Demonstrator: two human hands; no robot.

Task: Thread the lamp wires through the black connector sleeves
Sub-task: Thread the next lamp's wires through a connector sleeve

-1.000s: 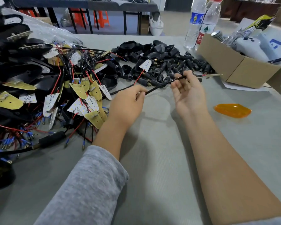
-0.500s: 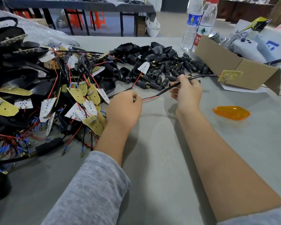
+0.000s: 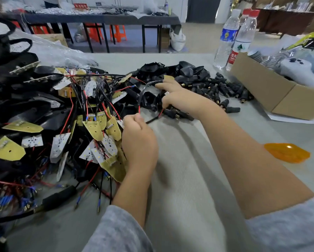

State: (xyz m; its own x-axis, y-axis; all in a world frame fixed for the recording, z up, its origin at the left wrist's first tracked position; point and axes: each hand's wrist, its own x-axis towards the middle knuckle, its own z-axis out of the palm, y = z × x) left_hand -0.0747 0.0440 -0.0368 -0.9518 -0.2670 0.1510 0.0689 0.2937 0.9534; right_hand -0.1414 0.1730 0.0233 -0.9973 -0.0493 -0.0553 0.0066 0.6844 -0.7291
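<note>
**Limp wires, small sleeves: grip close to the ends**

Nearest, the left hand [image 3: 139, 135] is curled into a fist, pinching the black end of a thin lamp wire [image 3: 153, 119] just above the grey table [image 3: 189, 179]. The wire looks light and floppy, with bare red stretches that would kink if pushed from far back; a hold just behind the tip should steer it best. Beyond, the right hand [image 3: 179, 96] pinches the wire's other run between thumb and fingers, index finger stretched out over the pile. Behind it lie the black connector sleeves [image 3: 223, 90], small, rigid and probably smooth, best pinched around the barrel. To the left sprawls a tangle of LED boards [image 3: 94, 128] and wires, likely to snag.
</note>
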